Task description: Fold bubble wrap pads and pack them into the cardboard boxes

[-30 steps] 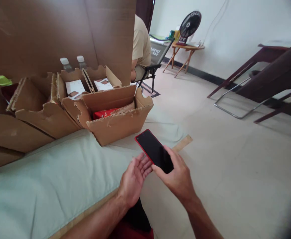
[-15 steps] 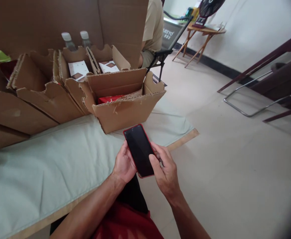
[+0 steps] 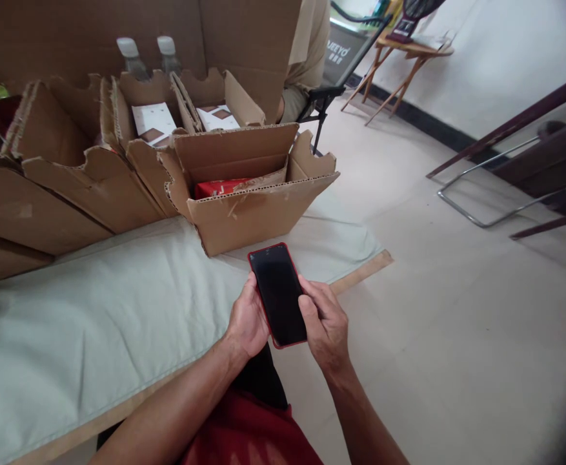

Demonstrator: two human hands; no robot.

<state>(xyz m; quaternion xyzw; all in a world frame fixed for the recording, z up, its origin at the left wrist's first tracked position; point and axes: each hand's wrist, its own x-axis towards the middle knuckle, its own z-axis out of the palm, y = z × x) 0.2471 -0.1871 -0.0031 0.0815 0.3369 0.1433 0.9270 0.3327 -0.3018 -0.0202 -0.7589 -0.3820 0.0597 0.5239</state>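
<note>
A smartphone (image 3: 279, 297) with a dark screen and a red case is held in front of me over the table's near edge, its top tilted slightly left. My left hand (image 3: 250, 320) grips its left side, the fingers partly hidden beneath. On the opposite side, my right hand (image 3: 325, 323) closes round the phone's edge, with the thumb lying at the screen's right border. Just beyond the phone stands an open cardboard box (image 3: 258, 219) holding a red packet (image 3: 217, 187).
A pale green cloth (image 3: 118, 310) covers the table. Several cardboard bins (image 3: 77, 187) line its back, with two white-capped bottles (image 3: 128, 48) behind. Past them a person (image 3: 306, 58) sits by a folding chair (image 3: 343, 55). A small wooden table (image 3: 413, 48) carries a fan.
The view has shifted a little, so the boxes appear slightly larger. The phone and both hands sit a bit farther right in the picture; the grip is about the same.
</note>
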